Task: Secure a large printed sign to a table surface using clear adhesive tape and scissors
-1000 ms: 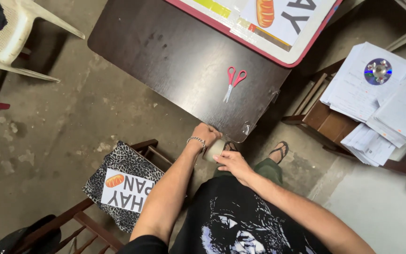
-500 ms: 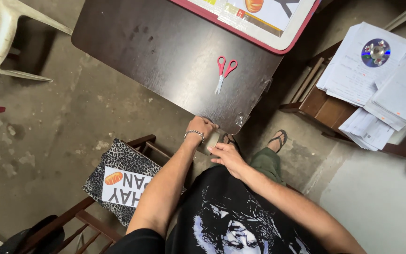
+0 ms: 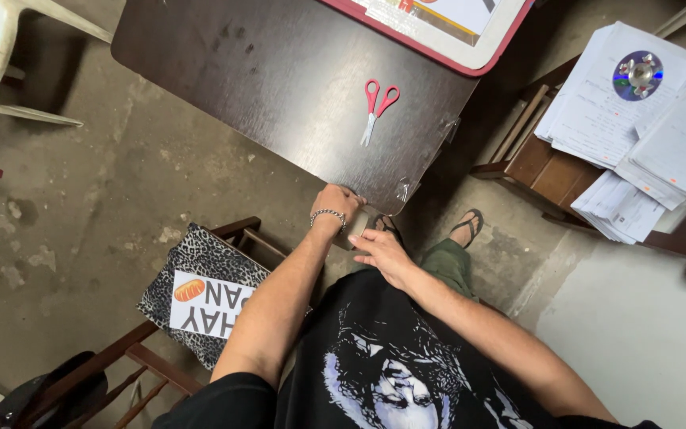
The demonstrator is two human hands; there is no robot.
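My left hand (image 3: 336,203), with a beaded bracelet on its wrist, is closed around a small pale tape roll (image 3: 357,228) just below the near edge of the dark wooden table (image 3: 279,71). My right hand (image 3: 382,251) reaches in from the right, its fingertips on the same roll. Much of the roll is hidden between the two hands. Red-handled scissors (image 3: 378,107) lie shut on the tabletop, a short way beyond my hands. Two clear tape strips (image 3: 403,191) hang off the table edge nearby.
A red-framed white board (image 3: 470,36) lies at the table's far end. To the left, a wooden chair holds a leopard-print cushion (image 3: 200,278) with a printed paper sign (image 3: 208,303). At right, stacked papers (image 3: 637,119) and a disc (image 3: 637,75) rest on a low wooden stand. A white plastic chair (image 3: 1,56) stands far left.
Both hands stay together on the roll at the table edge. The view has shifted a little, so the table and scissors sit slightly higher in the picture.
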